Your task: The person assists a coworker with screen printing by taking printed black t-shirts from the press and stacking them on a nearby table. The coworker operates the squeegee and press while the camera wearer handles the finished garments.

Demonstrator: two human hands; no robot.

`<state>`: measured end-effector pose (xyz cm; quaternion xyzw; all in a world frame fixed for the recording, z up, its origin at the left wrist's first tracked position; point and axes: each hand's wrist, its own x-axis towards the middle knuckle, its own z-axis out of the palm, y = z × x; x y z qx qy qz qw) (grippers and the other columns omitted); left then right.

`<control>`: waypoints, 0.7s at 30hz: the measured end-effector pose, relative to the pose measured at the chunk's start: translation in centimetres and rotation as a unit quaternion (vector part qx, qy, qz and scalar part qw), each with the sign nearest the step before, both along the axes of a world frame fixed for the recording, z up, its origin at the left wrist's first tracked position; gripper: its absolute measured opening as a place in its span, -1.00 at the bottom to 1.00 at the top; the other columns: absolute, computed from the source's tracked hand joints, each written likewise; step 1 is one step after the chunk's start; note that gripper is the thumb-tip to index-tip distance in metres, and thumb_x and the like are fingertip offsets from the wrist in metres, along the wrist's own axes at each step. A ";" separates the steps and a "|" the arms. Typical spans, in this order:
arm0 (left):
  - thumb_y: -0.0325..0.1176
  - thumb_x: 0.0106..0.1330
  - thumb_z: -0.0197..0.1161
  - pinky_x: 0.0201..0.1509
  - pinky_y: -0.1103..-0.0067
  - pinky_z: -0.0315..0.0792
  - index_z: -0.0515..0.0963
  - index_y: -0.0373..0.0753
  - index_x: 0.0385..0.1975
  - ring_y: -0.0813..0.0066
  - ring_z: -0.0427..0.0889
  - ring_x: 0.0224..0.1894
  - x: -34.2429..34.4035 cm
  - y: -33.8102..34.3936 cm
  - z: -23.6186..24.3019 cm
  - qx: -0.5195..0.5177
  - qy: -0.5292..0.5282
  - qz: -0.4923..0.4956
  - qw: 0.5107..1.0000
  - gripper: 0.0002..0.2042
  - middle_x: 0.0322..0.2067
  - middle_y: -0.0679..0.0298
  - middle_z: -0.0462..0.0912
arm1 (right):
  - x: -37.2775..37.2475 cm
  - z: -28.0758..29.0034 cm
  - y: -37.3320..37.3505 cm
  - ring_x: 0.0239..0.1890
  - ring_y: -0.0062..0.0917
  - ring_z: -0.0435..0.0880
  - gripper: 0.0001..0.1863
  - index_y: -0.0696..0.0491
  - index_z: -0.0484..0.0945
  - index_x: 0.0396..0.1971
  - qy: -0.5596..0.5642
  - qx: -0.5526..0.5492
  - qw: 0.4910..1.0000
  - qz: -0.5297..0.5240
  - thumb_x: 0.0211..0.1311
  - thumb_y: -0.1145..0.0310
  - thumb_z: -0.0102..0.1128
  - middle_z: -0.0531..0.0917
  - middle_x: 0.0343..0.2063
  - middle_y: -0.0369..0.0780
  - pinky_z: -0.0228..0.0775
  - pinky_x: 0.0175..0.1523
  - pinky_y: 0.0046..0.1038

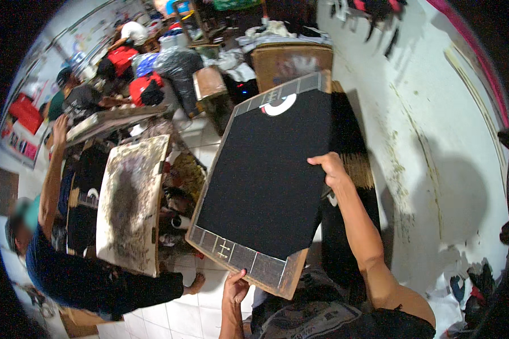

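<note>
A flat wooden board [297, 277] hangs tilted in front of me, its marked strips showing at both ends. Black fabric [260, 175] covers most of its face, with a white curved print [280, 105] near the far end. My left hand [236, 289] is closed on the board's near edge, thumb on top and fingers underneath. At the right side my right hand [331, 169] grips the edge, its thumb lying over the fabric and the other fingers mostly hidden. Beyond that hand, close to the wall, stand stacked boards [356, 169] with black fabric on them.
Left of me, a person in dark clothes [68, 271] reaches up beside a stained pale panel [127, 203]. A wooden box [209, 85], a brown panel [291, 62] and bagged bundles [178, 70] crowd the far side. A white wall [435, 169] bounds the right. More people sit at far left.
</note>
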<state>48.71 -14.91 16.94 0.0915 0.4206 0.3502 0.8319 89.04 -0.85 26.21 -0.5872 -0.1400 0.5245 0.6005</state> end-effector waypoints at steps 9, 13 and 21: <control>-0.22 0.06 0.22 -0.18 0.48 0.38 0.16 -0.33 0.11 0.34 0.45 -0.12 14.8 15.8 -1.5 0.273 0.327 -0.367 0.827 -0.37 -0.10 0.11 0.46 | 1.9 -7.9 0.2 -0.69 -0.62 0.34 -0.69 0.16 0.25 -0.91 -0.411 -0.122 0.903 -0.011 -0.33 0.55 0.27 0.26 -0.85 -0.27 0.15 -0.62 -0.39; -0.12 0.03 0.20 -0.08 0.39 0.37 0.00 -0.40 0.15 0.20 0.38 -0.01 30.3 22.3 -4.3 0.318 0.224 -0.350 0.852 -0.24 -0.02 -0.04 0.34 | 0.3 -14.1 -1.5 -0.62 -0.01 0.45 -0.84 0.22 0.36 -0.87 -0.540 -0.130 0.832 0.017 -0.32 0.46 0.04 0.45 -0.72 0.11 0.30 -0.43 -0.13; -0.43 -0.16 0.05 -0.27 0.26 0.39 0.34 -0.55 -0.44 -0.14 0.51 -0.35 35.5 15.7 -17.5 0.360 0.396 -0.375 0.757 -0.70 -0.50 -0.26 0.49 | -1.8 -25.0 -12.3 -0.53 -0.13 0.55 -0.80 0.19 0.47 -0.65 -0.547 -0.242 0.773 0.210 -0.36 0.40 0.17 0.53 -0.64 0.00 0.41 -0.37 -0.25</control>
